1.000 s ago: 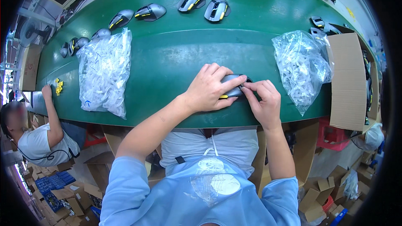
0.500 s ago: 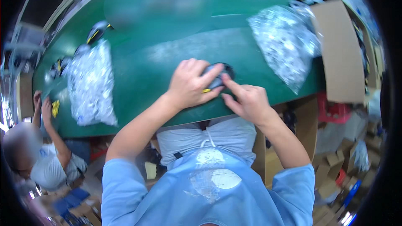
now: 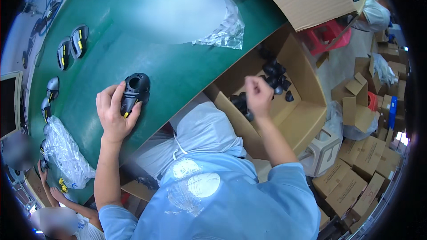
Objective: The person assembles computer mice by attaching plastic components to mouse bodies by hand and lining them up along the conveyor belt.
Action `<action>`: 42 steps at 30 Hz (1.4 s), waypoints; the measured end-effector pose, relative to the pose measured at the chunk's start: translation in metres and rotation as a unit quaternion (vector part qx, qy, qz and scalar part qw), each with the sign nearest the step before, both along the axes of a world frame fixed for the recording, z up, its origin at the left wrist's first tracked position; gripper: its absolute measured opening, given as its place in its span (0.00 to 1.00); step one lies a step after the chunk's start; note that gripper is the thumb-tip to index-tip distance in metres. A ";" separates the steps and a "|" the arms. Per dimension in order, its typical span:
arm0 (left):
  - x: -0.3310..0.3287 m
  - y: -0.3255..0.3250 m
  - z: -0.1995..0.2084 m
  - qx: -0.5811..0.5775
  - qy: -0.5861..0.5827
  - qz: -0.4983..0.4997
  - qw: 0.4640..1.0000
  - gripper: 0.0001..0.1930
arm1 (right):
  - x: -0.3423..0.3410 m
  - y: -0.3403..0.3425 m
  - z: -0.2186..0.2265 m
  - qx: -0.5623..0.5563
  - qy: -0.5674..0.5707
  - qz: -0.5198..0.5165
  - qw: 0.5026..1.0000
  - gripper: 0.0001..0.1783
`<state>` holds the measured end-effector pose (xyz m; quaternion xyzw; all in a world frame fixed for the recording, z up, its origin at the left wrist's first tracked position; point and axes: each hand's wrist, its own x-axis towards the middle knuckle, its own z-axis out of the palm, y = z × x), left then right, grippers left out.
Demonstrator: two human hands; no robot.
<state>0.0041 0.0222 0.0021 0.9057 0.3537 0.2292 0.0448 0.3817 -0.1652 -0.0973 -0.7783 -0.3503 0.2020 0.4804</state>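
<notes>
Head view: I have the left hand (image 3: 111, 113) grasping the dark computer mouse (image 3: 140, 94) on the green table (image 3: 182, 73), best done firmly, without tilting it, while the right hand (image 3: 259, 95), blurred, fingers curled, load untellable, hangs over the open carton (image 3: 284, 120) of black parts (image 3: 274, 69).

A black-and-grey mouse (image 3: 142, 94) with yellow accents (image 3: 126, 114) is held between thumb and fingers of the left hand (image 3: 114, 114), its round opening (image 3: 135, 82) beyond the fingertips. Loose, curved black pieces (image 3: 274, 69) lie either side of the right hand's (image 3: 260, 94) fingers.
</notes>
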 end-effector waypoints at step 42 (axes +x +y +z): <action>-0.005 0.000 -0.001 -0.082 -0.067 -0.001 0.994 0.36 | -0.050 0.103 0.128 0.097 0.102 0.407 0.902 0.11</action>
